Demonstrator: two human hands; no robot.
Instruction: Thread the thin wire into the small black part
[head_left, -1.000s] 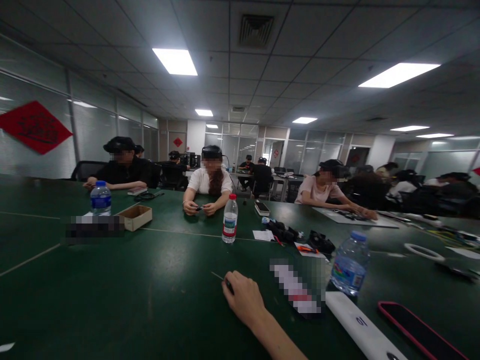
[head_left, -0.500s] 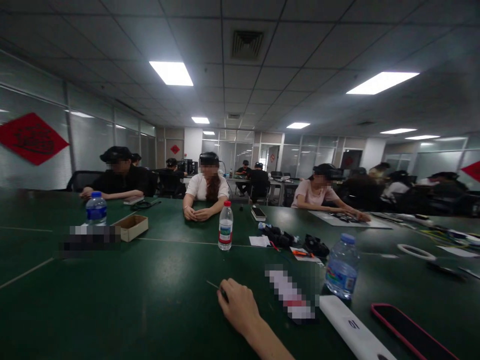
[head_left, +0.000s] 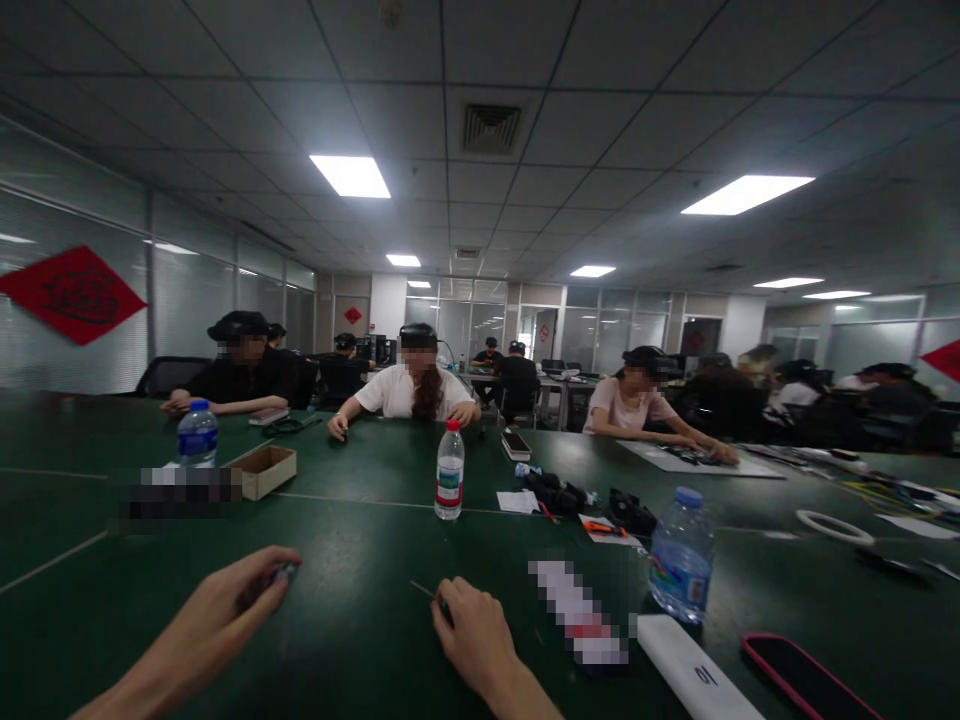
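My right hand is closed over the green table. From its fingers a thin metal shaft points left, with a bit of dark handle by the thumb; it looks like a small screwdriver. At the left, my left hand is curled around a small dark and grey object, mostly covered by the thumb and fingers. The two hands are apart. Right of my right hand lies a blurred-out white and red item.
Ahead stands a red-capped water bottle. To the right are a blue-capped bottle, a white power bank-like bar and a pink-edged phone. An open cardboard box is at left. Several people sit opposite.
My left hand has come into view from the lower left with a small object in it. My right hand has barely moved. The person opposite has spread their hands apart.
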